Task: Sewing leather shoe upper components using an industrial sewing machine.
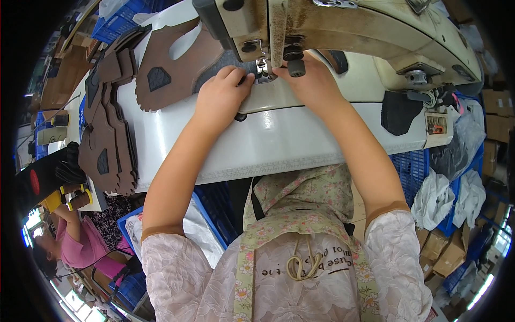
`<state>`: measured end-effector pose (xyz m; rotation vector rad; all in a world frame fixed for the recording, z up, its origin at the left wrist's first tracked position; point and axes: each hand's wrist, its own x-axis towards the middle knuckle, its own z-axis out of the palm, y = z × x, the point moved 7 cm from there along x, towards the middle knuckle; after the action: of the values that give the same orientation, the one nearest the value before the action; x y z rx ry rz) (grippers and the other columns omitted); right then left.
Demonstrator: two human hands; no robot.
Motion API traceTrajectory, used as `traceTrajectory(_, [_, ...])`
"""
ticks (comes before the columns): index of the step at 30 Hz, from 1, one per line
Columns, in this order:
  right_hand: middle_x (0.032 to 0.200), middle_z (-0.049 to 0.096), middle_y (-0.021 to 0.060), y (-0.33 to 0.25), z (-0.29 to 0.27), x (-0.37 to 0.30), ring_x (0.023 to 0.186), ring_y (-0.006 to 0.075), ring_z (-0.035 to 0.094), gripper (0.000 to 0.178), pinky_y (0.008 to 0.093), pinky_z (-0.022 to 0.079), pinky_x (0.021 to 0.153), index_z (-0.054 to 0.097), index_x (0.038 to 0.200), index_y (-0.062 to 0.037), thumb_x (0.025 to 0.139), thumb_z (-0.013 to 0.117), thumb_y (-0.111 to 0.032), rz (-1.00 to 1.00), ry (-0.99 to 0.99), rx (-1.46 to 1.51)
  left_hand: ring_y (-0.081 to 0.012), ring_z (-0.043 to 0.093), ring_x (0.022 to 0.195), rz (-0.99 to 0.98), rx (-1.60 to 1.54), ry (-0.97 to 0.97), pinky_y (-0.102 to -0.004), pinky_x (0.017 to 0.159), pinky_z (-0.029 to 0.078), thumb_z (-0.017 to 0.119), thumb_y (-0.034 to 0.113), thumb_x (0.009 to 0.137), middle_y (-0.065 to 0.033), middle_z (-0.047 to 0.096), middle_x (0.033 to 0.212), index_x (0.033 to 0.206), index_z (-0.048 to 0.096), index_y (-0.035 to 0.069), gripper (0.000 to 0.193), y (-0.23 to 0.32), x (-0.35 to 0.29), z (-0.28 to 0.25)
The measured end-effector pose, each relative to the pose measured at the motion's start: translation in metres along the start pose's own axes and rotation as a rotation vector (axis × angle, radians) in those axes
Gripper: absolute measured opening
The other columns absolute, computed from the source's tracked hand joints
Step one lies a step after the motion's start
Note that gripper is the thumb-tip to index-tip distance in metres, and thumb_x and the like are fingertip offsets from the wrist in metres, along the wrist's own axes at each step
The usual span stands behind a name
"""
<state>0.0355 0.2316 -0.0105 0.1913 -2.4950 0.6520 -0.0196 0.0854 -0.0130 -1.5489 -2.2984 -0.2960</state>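
Shoe-upper piece (182, 72), brown with a dark grey section, lies on the white table (257, 145), its grey end reaching the presser foot (264, 68) of the sewing machine (343, 37). The left hand (222, 96) rests there, fingers curled; the right hand (311, 80) bends in just beside the foot. Whether either pinches anything, I cannot tell. Leftward lies a stack of brown pieces (110, 134).

Bright light floods the glossy white worktop (268, 145), glare near centre; panes (75, 300) at 8 o'clock and a strip light (480, 292) at 4 o'clock burn white along bent, black-rimmed edges.
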Motion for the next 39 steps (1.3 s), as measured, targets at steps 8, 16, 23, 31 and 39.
traceTrajectory(8, [0.09,0.066,0.0168,0.011,0.008,0.004,0.089,0.0336,0.062,0.023,0.0406,0.048,0.077,0.069,0.092,-0.0031,0.087,0.066,-0.025,0.042,-0.044,0.045,-0.0207,0.062,0.095,-0.035,0.021,-0.004,-0.0334,0.073,0.054,0.065,0.013,0.084,-0.0015,0.062,0.097,0.106,0.072,0.017,0.023,-0.005,0.003,0.004])
traceTrajectory(16, [0.098,0.067,0.0054,0.004,0.005,0.005,0.104,0.0246,0.06,0.014,0.0353,0.053,0.086,0.07,0.085,-0.0049,0.074,0.061,-0.005,0.038,-0.036,-0.088,-0.0208,0.061,0.093,-0.056,-0.008,-0.004,-0.0337,0.072,0.054,0.064,0.005,0.08,-0.0019,0.062,0.094,0.109,0.072,0.017,0.033,-0.008,0.005,0.008])
traceTrajectory(23, [0.099,0.067,0.0106,0.008,0.007,0.007,0.101,0.0279,0.061,0.011,0.0372,0.052,0.085,0.068,0.084,-0.0026,0.077,0.06,-0.004,0.158,-0.026,0.027,-0.0211,0.061,0.096,-0.112,-0.017,-0.023,-0.0328,0.075,0.054,0.063,0.0,0.075,-0.0012,0.064,0.098,0.11,0.072,0.017,0.039,-0.011,0.004,0.01])
traceTrajectory(31, [0.095,0.067,0.011,0.014,0.01,0.007,0.098,0.0285,0.062,0.009,0.0371,0.052,0.083,0.067,0.082,-0.003,0.075,0.061,-0.004,0.147,-0.004,0.01,-0.0206,0.061,0.095,-0.128,-0.004,0.001,-0.0329,0.073,0.054,0.063,0.001,0.075,-0.0004,0.064,0.096,0.107,0.073,0.016,0.037,-0.011,0.005,0.012])
traceTrajectory(39, [0.085,0.064,0.0069,0.008,0.008,0.007,0.094,0.0257,0.061,0.009,0.0353,0.052,0.082,0.068,0.077,-0.0056,0.071,0.062,-0.005,0.141,-0.027,-0.083,-0.0186,0.061,0.086,-0.089,0.003,0.083,-0.0332,0.065,0.054,0.064,0.012,0.083,0.0014,0.063,0.088,0.099,0.074,0.016,0.019,-0.009,0.004,0.01])
